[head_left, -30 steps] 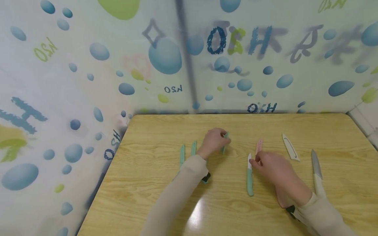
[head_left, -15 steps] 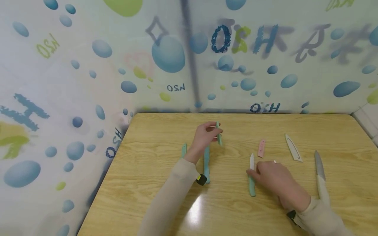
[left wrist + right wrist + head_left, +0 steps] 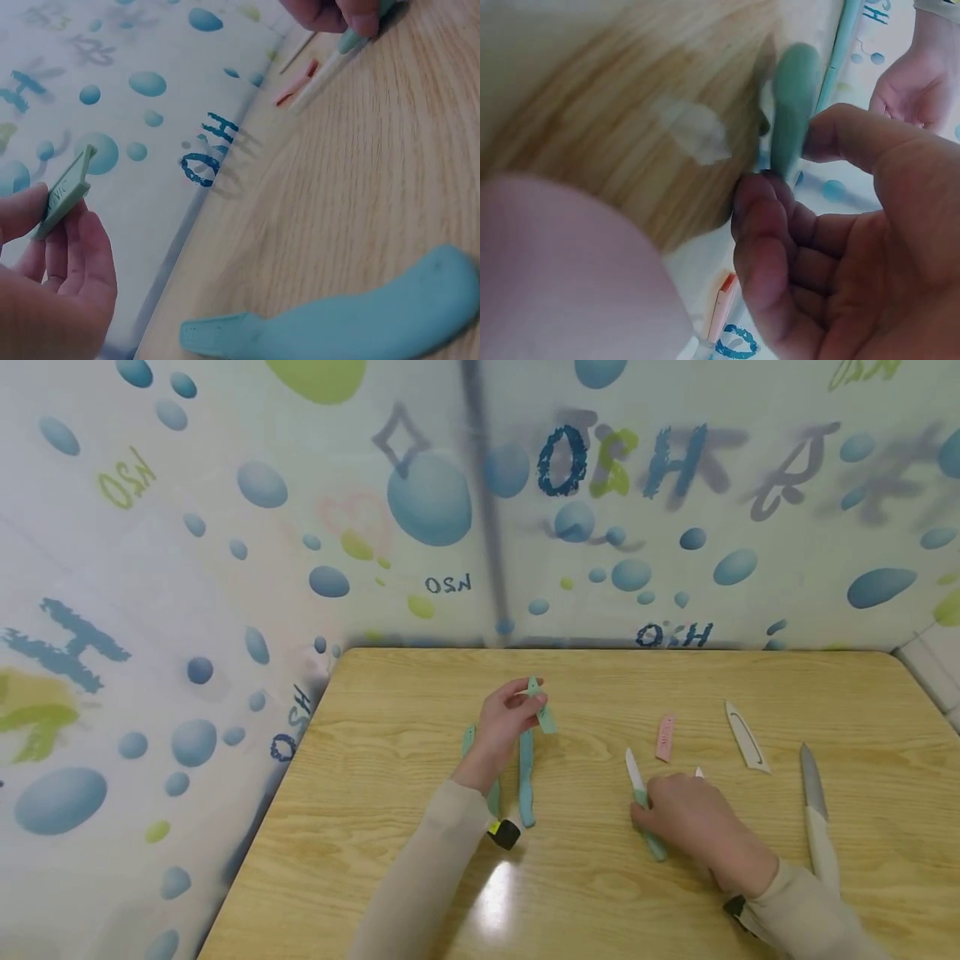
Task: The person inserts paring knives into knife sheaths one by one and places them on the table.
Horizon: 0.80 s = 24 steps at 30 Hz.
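wooden table [image 3: 337, 868] | left fingers [image 3: 96, 244] — green sheath [image 3: 66, 195] pinched against thumb | right fingers [image 3: 763, 225] — gripping green-handled knife [image 3: 793, 97]

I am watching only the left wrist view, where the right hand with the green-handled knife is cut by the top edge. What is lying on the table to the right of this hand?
Observer: The head view shows a white-handled knife to the right of the right hand, with its grey blade bare.
Operator: Thank you. And the green-handled knife, where is the end of its handle?
Observer: It sticks out on the near side of the right hand, toward the person.
Operator: Is something also lying just left of the left hand?
Observer: Yes, a green object, partly hidden by the left arm; I cannot tell what it is.
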Each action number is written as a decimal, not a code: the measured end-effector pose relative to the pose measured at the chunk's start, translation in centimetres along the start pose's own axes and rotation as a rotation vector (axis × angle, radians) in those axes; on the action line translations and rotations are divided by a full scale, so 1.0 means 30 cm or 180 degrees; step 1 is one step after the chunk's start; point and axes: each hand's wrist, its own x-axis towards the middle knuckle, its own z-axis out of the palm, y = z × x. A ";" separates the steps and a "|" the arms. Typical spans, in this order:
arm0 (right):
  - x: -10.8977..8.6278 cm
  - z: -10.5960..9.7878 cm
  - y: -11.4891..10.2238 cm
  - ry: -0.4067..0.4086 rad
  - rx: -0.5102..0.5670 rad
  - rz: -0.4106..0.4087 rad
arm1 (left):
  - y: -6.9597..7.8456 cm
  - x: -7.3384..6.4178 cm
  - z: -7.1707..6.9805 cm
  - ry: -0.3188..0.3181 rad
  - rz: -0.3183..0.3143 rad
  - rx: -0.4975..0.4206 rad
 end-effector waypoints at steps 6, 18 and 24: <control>-0.002 -0.016 0.007 0.0195 0.0109 -0.0028 | -0.015 -0.014 -0.004 -0.0008 0.0012 -0.0365; -0.003 -0.031 0.018 0.0682 0.0268 -0.0354 | -0.026 -0.033 -0.003 0.0043 -0.0035 -0.0738; 0.001 -0.030 0.015 0.0755 0.0473 -0.0473 | -0.023 -0.043 -0.003 0.0058 -0.0014 -0.0880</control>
